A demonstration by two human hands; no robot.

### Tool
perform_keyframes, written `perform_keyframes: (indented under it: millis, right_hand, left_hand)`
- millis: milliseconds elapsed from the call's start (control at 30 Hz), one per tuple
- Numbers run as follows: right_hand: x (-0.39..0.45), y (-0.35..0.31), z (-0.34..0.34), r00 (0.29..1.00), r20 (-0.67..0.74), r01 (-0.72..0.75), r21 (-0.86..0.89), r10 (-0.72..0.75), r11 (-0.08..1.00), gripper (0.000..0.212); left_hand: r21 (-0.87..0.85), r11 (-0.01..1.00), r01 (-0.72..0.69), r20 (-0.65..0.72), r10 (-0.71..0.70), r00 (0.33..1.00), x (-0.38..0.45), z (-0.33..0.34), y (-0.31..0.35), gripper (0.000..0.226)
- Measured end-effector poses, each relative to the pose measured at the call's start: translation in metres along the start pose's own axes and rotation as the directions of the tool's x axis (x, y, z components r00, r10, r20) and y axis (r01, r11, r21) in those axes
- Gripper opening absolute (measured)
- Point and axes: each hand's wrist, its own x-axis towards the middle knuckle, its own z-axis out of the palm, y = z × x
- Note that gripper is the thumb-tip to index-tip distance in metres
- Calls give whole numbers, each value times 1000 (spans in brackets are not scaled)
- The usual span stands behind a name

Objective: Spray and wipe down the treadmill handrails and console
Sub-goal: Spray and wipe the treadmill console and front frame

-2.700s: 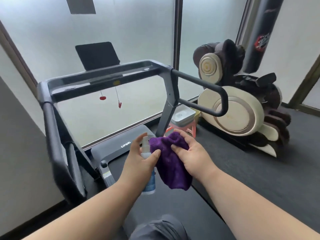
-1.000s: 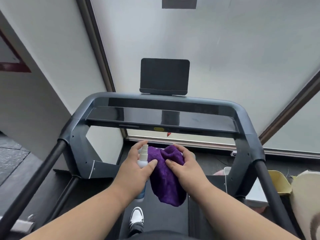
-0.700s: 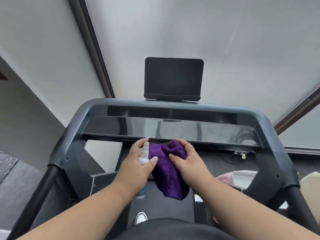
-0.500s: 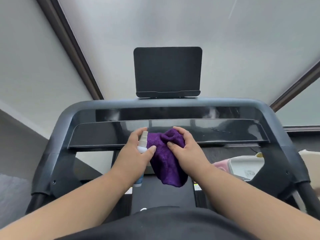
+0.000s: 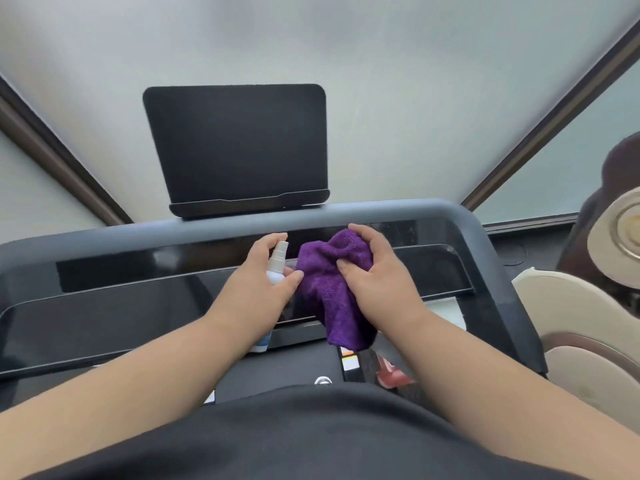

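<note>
While one purple cloth (image 5: 332,282) is bunched up above the glossy black console (image 5: 138,306), it is gripped by the right hand (image 5: 374,275), whose fingers are curled over its top and whose thumb is pressed into its near side, so that the upper part of the cloth is enclosed in the palm and the loose end is left hanging below the wrist, in front of the console's near edge. One small spray bottle (image 5: 276,265) is held upright in the left hand (image 5: 263,285), with the fingers wrapped round the body, the thumb laid across the front and touching the cloth, and the forefinger raised beside the pale nozzle; the bottle's blue-tinted base can be seen below the hand. Cloth and bottle are kept side by side, the nozzle just beside the cloth's left edge. Both hands are held over the middle of the console, which is framed by a grey crossbar (image 5: 415,211). One dark tablet stand (image 5: 239,147) is seen upright on the crossbar behind the hands. Frosted window panes (image 5: 381,81) are seen beyond it, and one massage chair (image 5: 595,306) in cream and brown is seen at the right edge.
</note>
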Motion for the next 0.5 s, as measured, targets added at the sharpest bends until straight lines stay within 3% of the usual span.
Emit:
perform_keyframes:
  millis: [133, 233, 300, 400, 500]
  right_hand:
    - [21, 18, -60, 991, -137, -15, -107, 1, 994, 51]
    - [31, 39, -87, 975, -212, 3, -281, -65, 960, 55]
    - [36, 49, -86, 987, -135, 28, -383, -86, 924, 57]
    - [36, 55, -61, 988, 126, 141, -541, -86, 829, 71]
    - [36, 56, -42, 962, 251, 227, -528, -106, 818, 81]
  left_hand:
    - [-18, 1000, -9, -30, 9, 1000, 12, 22, 15, 61]
    - [4, 1000, 19, -56, -18, 998, 13, 34, 18, 59]
    - [22, 999, 35, -74, -33, 997, 10, 41, 19, 58]
    - [19, 998, 53, -97, -51, 994, 5, 50, 21, 58]
    - [24, 998, 60, -146, -56, 988, 3, 54, 23, 59]
